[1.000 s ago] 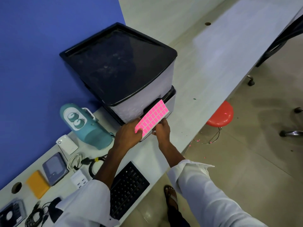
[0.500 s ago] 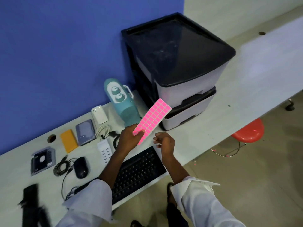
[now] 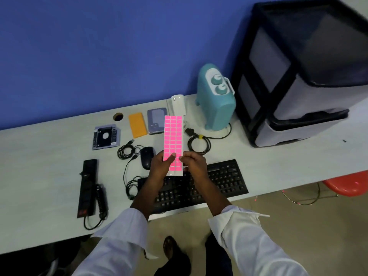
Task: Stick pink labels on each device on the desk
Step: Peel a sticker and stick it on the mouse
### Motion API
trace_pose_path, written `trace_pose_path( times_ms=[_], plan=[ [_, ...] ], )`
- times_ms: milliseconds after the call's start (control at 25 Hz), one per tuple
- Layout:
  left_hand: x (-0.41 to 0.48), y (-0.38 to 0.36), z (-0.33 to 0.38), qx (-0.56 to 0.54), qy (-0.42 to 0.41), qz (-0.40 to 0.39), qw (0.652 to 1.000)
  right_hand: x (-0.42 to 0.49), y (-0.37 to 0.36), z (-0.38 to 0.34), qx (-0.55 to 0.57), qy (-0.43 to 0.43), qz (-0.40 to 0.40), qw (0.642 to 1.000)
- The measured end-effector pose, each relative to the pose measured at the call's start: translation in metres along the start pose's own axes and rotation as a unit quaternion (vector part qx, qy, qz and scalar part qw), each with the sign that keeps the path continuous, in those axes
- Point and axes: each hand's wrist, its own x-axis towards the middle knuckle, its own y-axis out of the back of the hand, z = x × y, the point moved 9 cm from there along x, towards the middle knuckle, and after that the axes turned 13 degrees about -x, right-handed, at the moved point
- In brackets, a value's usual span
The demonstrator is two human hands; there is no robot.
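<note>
At centre frame the left hand [image 3: 161,166] pinches the label sheet [image 3: 172,143] by its lower edge, thumb on the pink face, while the right hand [image 3: 194,162] closes thumb and finger on the sheet's right edge, seemingly picking at a label. The risk: held only at the bottom, the tall sheet may flop or curl, and a half-peeled label could fold onto itself or tear. Left to right across the pale desk [image 3: 39,156] lie a black strip [image 3: 87,188], drive caddy [image 3: 105,136], orange pad [image 3: 137,124], mouse [image 3: 147,157], keyboard [image 3: 219,182], teal appliance [image 3: 216,100] and drawer unit [image 3: 298,76], none showing pink yet. Blue wall [image 3: 99,46] behind; red stool [image 3: 350,185] lower right.
</note>
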Motion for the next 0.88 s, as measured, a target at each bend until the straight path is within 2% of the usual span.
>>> trace_pose_path(
  times_ms=[40, 120, 280, 600, 880],
  plan=[
    [-0.001, 0.0, -0.003, -0.013, 0.005, 0.003, 1.0, 0.001, -0.001, 0.005, -0.005, -0.009, 0.0, 1.0],
    [0.006, 0.044, -0.017, -0.052, 0.015, 0.025, 0.998, -0.002, -0.044, 0.019, -0.021, -0.026, -0.003, 0.999],
    [0.019, 0.072, -0.035, -0.097, 0.041, 0.065, 0.992, -0.009, -0.064, 0.037, -0.058, -0.053, -0.015, 0.997],
    [0.057, 0.081, -0.064, -0.085, 0.068, 0.04, 0.993, 0.022, -0.071, 0.052, -0.058, -0.096, 0.021, 0.993],
    [0.075, 0.091, -0.069, -0.045, 0.02, 0.074, 0.996, 0.041, -0.073, 0.058, -0.02, -0.172, 0.002, 0.985]
  ],
)
